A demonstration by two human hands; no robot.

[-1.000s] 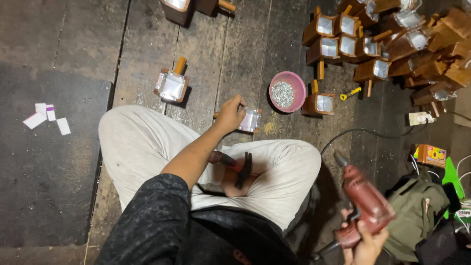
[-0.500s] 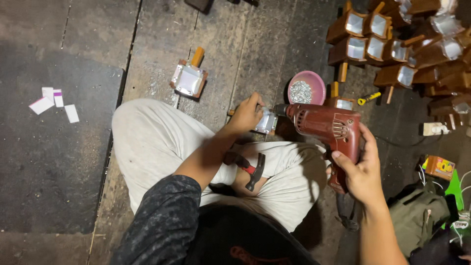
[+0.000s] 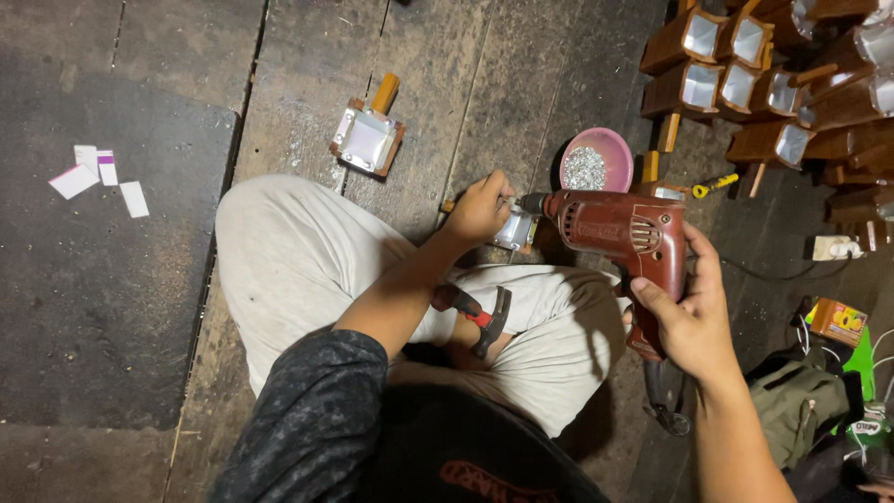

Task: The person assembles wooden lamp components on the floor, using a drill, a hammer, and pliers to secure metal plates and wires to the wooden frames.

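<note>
Red drill (image 3: pixel 619 242) gripped in right hand (image 3: pixel 694 321), tip at small metal-faced block (image 3: pixel 515 226), left hand (image 3: pixel 478 210) clasping block

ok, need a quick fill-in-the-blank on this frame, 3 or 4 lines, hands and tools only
1. The right hand grips a red electric ____.
2. The left hand steadies a small metal-faced wooden piece on the ____ floor.
3. A hammer lies in the person's ____.
4. The pink bowl beyond the drill holds small ____ bits.

Missing words: drill; wooden; lap; silvery
</note>
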